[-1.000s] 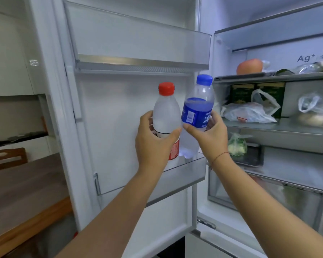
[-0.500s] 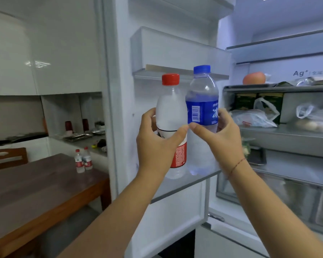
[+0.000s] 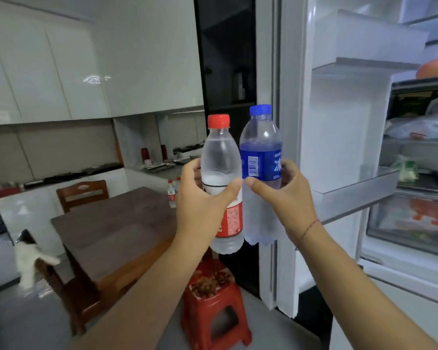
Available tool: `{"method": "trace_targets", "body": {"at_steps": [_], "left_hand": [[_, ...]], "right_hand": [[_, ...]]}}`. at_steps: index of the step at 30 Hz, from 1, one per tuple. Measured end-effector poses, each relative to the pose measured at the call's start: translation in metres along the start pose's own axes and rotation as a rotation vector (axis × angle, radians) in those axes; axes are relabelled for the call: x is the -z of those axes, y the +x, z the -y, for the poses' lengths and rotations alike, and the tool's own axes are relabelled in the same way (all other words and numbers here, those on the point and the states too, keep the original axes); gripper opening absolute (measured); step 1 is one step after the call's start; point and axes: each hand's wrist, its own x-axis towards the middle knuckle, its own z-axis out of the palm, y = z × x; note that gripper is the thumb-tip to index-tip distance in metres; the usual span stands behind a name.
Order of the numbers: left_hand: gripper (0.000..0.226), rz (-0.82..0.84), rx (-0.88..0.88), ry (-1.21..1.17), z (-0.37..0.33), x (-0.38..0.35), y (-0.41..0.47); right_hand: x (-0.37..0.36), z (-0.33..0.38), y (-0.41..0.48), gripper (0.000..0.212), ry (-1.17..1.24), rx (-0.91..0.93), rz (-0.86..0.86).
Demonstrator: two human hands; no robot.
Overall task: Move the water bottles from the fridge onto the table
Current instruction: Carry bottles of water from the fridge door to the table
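Both bottles were up in the air, side by side, right in front of you. Your left hand (image 3: 202,208) gripped the red-capped bottle (image 3: 220,157) around its middle, with the thumb laid across the front just above the red label and the fingers curled round the far side. Your right hand (image 3: 286,205) gripped the blue-capped bottle (image 3: 262,137) just below its blue label, thumb pointing in toward your other thumb and fingers wrapped round behind. The two thumb tips sat close together with a sliver of gap between them.

Both bottles stood upright. Their sides were pressed together or very nearly so; you could not tell which from here. You held them outside the fridge, in front of the edge of the open fridge door (image 3: 339,122) and above a red plastic stool (image 3: 213,299) on the floor. The door shelf (image 3: 357,195) sat just to the right of your right hand.

The wooden table (image 3: 116,223) lay to the left, beyond your left forearm. Two small bottles (image 3: 171,194) with red labels stood on its far corner, partly hidden behind your left hand, and a wooden chair (image 3: 82,194) stood at its far side. At the right edge, inside the fridge, an orange fruit (image 3: 435,68) rested on an upper shelf, with a plastic bag (image 3: 425,127) on the shelf below.
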Motion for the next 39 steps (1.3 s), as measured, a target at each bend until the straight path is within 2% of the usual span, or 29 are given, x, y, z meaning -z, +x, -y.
{"method": "trace_targets", "body": {"at_steps": [5, 9, 13, 19, 24, 27, 30, 33, 36, 39], "left_hand": [[0.076, -0.003, 0.059, 0.061, 0.039, 0.056, 0.01], [0.06, -0.026, 0.103, 0.149, 0.076, 0.081, 0.024], [0.056, -0.053, 0.137, 0.164, 0.117, 0.096, 0.047], [0.068, -0.089, 0.19, 0.175, 0.186, 0.11, 0.098], [0.064, -0.116, 0.214, 0.191, 0.248, 0.114, 0.144], [0.073, -0.104, 0.282, 0.175, 0.286, 0.119, 0.171], [0.056, -0.048, 0.315, 0.195, 0.324, 0.125, 0.2], [0.065, 0.001, 0.368, 0.187, 0.367, 0.133, 0.231], [0.054, -0.007, 0.355, 0.188, 0.403, 0.138, 0.259], [0.053, 0.003, 0.348, 0.212, 0.435, 0.14, 0.291]], "right_hand": [[-0.062, -0.014, -0.012, 0.054, 0.069, -0.071, 0.098], [-0.104, -0.039, -0.006, 0.053, 0.078, -0.101, 0.156], [-0.144, -0.073, 0.008, 0.053, 0.091, -0.133, 0.192], [-0.202, -0.131, 0.041, 0.056, 0.116, -0.197, 0.238], [-0.247, -0.178, 0.076, 0.056, 0.112, -0.238, 0.278], [-0.272, -0.206, 0.094, 0.059, 0.105, -0.263, 0.28], [-0.297, -0.236, 0.112, 0.06, 0.08, -0.283, 0.265], [-0.322, -0.268, 0.131, 0.061, 0.058, -0.313, 0.243], [-0.344, -0.299, 0.15, 0.061, 0.033, -0.338, 0.223], [-0.362, -0.328, 0.173, 0.06, 0.0, -0.373, 0.198]]}}
